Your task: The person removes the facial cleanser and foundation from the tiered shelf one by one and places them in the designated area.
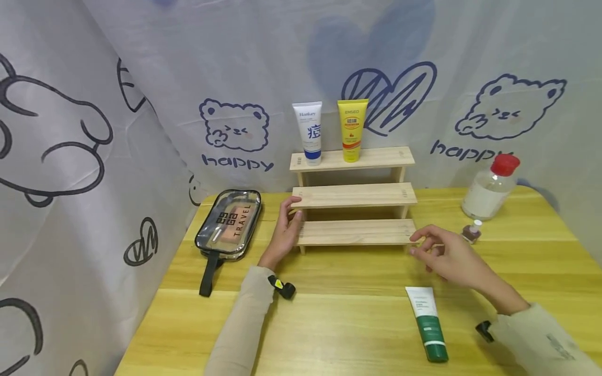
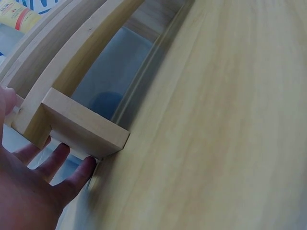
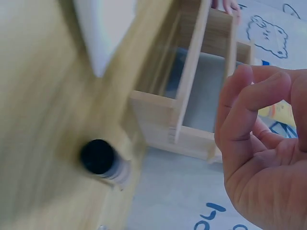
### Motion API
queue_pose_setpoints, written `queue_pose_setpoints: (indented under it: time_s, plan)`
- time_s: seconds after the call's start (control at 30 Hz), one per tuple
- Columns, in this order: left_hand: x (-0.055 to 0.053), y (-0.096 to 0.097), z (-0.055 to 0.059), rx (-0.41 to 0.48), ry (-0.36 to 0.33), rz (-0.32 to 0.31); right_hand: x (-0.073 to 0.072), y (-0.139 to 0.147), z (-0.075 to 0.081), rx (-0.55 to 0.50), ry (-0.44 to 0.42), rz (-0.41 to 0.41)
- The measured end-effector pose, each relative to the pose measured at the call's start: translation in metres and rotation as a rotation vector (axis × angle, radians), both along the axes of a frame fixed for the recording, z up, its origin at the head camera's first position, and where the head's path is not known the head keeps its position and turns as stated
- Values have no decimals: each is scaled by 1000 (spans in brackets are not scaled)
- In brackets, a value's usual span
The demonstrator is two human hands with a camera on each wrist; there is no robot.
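A three-step wooden rack (image 1: 355, 194) stands at the back of the table. At its left end is my left hand (image 1: 284, 232), one fingertip on the end of the middle step. In the left wrist view its spread fingers (image 2: 79, 177) lie against the rack's end panel (image 2: 84, 122). My right hand (image 1: 442, 256) is by the right end of the lowest step, fingers loosely bent and holding nothing. On the top step stand a white tube (image 1: 310, 133) with a blue cap and a yellow tube (image 1: 351, 130). A green and white tube (image 1: 429, 324) lies in front of my right hand.
A clear travel pouch (image 1: 229, 224) with a black strap lies left of the rack. At the right are a clear bottle (image 1: 489, 190) with a red cap and a small dark bottle (image 1: 472, 231) with a white cap, just behind my right hand. Printed cloth (image 1: 390, 42) hangs behind the table.
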State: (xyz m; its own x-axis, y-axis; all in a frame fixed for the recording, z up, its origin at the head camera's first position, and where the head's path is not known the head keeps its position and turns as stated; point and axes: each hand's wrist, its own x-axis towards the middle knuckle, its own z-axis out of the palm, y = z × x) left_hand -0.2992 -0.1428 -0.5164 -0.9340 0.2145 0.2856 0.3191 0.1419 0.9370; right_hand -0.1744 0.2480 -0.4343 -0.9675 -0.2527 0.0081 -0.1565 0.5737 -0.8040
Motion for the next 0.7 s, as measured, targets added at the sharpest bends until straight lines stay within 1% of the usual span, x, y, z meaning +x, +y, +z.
queue_pose_setpoints:
  time_s: [0.1,0.2,0.27,0.33,0.4,0.5,0.6,0.7]
  plan:
    - [0,2,2,0,-5,-6,-6,-3,8,-24,7,-33]
    - [0,2,5,8,-9,-9,-13,-6,15,-57,33,-46]
    - [0,3,5,13,-9,-11,-17,-9,19,-67,42,-51]
    - [0,3,4,18,-12,-10,-20,-12,23,-54,54,-59]
    - [1,2,3,21,-13,-6,-24,-16,27,-25,84,-69]
    - [1,2,1,21,-12,2,-31,-23,33,0,158,-73]
    - [1,2,0,19,-8,2,-39,-30,40,-10,220,-76]
    - [1,2,-1,18,-5,1,-46,-37,49,-24,254,-92]
